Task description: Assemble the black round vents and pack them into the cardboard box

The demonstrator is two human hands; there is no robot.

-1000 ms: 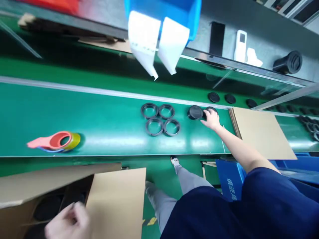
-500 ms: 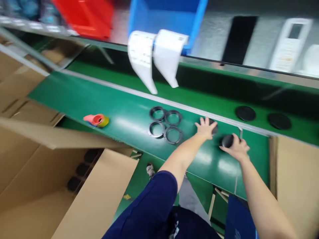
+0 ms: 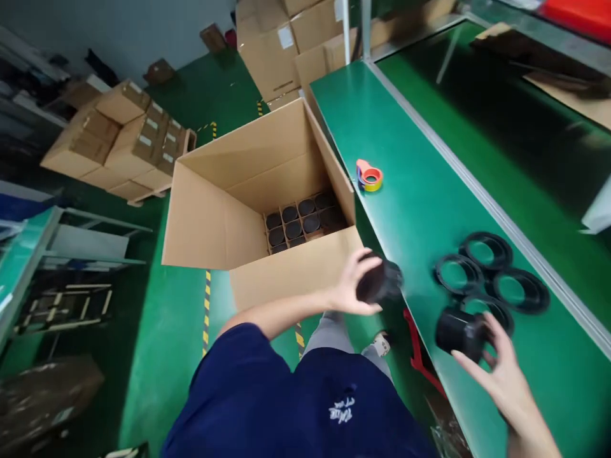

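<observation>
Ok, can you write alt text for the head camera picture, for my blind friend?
Someone's left hand and right hand each hold a black cylinder. Dark round pieces sit in an open cardboard box; four black rings lie on a green table.

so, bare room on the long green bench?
Free: the long green bench between the red-and-yellow tape dispenser and four black rings; also its far end, past the dispenser. Crowded: the rings; the short black cylinder in the right hand hides part of one.
</observation>
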